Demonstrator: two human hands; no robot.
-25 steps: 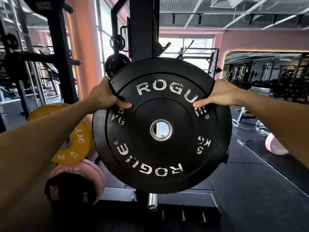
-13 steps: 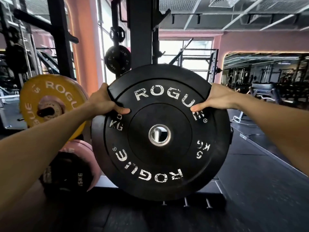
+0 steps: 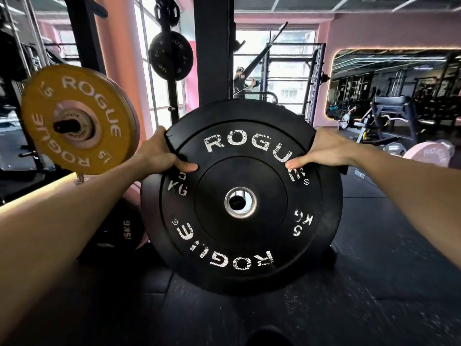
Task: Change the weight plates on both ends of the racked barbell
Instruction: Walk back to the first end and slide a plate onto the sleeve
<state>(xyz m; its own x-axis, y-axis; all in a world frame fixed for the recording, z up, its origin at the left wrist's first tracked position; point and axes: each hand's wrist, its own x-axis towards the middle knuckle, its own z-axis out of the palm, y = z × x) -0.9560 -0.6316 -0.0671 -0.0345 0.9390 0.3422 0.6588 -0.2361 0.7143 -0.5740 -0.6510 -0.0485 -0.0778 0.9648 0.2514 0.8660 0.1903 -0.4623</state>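
Note:
I hold a black 5 kg Rogue bumper plate point(image 3: 240, 236) upright in front of me. My left hand point(image 3: 159, 154) grips its upper left rim and my right hand point(image 3: 321, 149) grips its upper right rim, thumbs on the face. Through its steel centre hole a metal peg end shows. Another black plate edge sits just behind it. A yellow 15 kg Rogue plate point(image 3: 74, 118) hangs on a peg at the left. A small black plate point(image 3: 171, 54) hangs higher on the rack upright point(image 3: 213, 58).
A black 15 kg plate point(image 3: 119, 228) with a pink one behind it sits low at the left. A pink plate point(image 3: 429, 154) lies at the right. A bench and machines point(image 3: 394, 113) fill the right background. Black rubber floor point(image 3: 361, 308) lies below.
The black plate has dropped lower in my view and come closer. The yellow plate now sits higher and fully in sight at the left. Both hands keep their grip.

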